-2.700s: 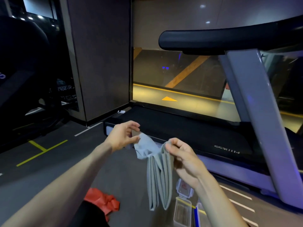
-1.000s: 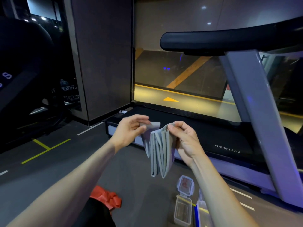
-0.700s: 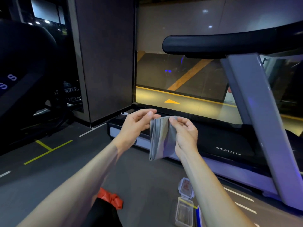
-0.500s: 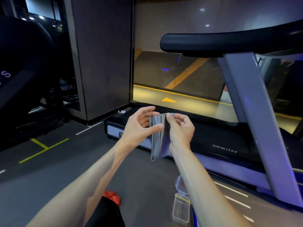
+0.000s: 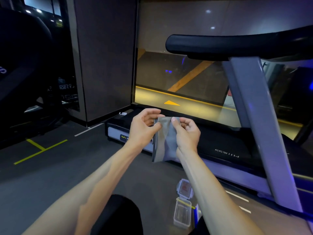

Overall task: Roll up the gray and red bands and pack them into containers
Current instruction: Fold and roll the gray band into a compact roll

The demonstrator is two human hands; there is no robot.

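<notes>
- Two hands are raised side by side in front of the person, both grasping the folded gray band (image 5: 163, 141) at its top edge.
- The left hand (image 5: 144, 128) pinches the band's upper left corner between thumb and curled fingers.
- The right hand (image 5: 185, 131) pinches the upper right corner, thumb pressed on the fabric, the other fingers curled in behind.
- The band hangs down flat between the two wrists in several folded layers, its lower edge free in the air above the floor (image 5: 50, 175).
- Below the right forearm, on the floor, lies a clear container (image 5: 183, 214) with its lid (image 5: 185, 188) hinged open just beyond it.
- Beyond the hands stands a treadmill (image 5: 220, 143), its gray upright (image 5: 250, 116) to the right of the right hand and its black handrail (image 5: 237, 44) above.
- Left of the left hand, yellow lines (image 5: 39, 150) mark the floor.
</notes>
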